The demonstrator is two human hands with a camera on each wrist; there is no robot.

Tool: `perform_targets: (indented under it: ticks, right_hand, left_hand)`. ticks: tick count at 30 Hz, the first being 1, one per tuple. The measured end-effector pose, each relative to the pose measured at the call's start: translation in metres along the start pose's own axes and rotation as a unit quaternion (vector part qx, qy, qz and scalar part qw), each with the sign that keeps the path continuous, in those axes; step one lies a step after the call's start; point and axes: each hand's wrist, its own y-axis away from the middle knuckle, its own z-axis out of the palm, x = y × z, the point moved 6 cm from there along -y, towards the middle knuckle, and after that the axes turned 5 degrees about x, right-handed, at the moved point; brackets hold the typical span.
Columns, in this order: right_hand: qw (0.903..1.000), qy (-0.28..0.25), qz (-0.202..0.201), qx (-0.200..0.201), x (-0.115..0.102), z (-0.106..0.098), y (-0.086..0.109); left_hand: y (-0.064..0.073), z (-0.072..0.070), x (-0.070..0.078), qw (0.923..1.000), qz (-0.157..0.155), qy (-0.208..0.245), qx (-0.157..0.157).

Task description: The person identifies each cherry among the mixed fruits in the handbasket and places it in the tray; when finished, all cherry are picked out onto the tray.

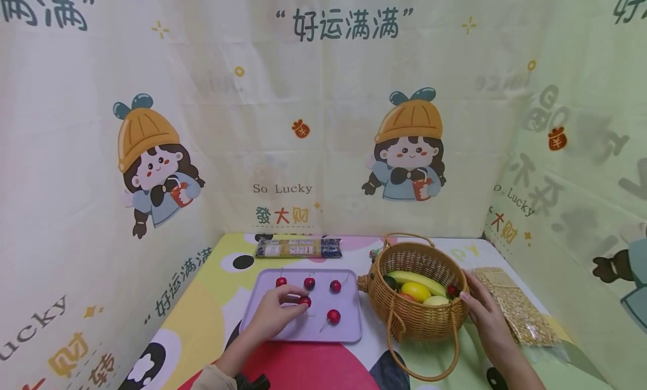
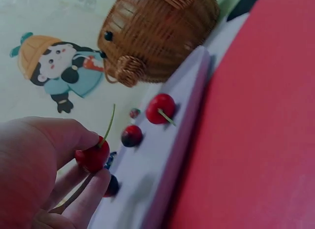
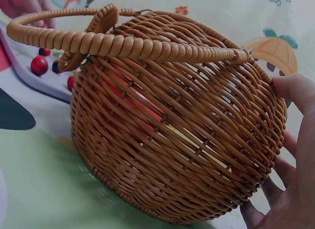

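My left hand [image 1: 277, 311] pinches a red cherry [image 2: 93, 156] between thumb and fingers, over the lilac tray [image 1: 349, 335]. Several more cherries with stems lie on that tray, among them one near its front [image 1: 333, 316] and one at the right [image 1: 336, 286]. Against the right side of a wicker basket [image 3: 172, 120], my right hand [image 1: 487, 317] holds with the thumb at the rim and the fingers around the outer wall. Inside the basket are a banana [image 1: 417, 280], a lemon [image 1: 415, 291], a cherry [image 1: 452, 291] and other fruit, partly hidden.
Behind the tray lies a long packet [image 1: 298, 248] with dark blue ends. A clear bag of grains or oats [image 1: 515, 308] is right of the basket. The basket's handle [image 1: 424, 376] hangs down in front. Printed cloth walls [image 1: 323, 109] enclose the table's back and sides.
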Motion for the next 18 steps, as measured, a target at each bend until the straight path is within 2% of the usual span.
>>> perform_targets:
  ticks: [3, 11, 18]
  right_hand:
    - [1.0, -0.007, -0.004, -0.001, 0.002, -0.001, 0.0]
    - [1.0, -0.003, -0.002, 0.0, 0.0, 0.0, 0.0]
    - [1.0, 0.0, 0.004, -0.001, 0.0, 0.0, -0.001]
  left_hand:
    - [0.002, 0.004, -0.006, 0.9999, 0.004, 0.004, -0.012]
    - [0.007, 0.011, -0.014, 0.9983, 0.025, -0.031, -0.043]
    - [0.01, 0.014, -0.02, 0.9969, 0.013, -0.047, -0.061]
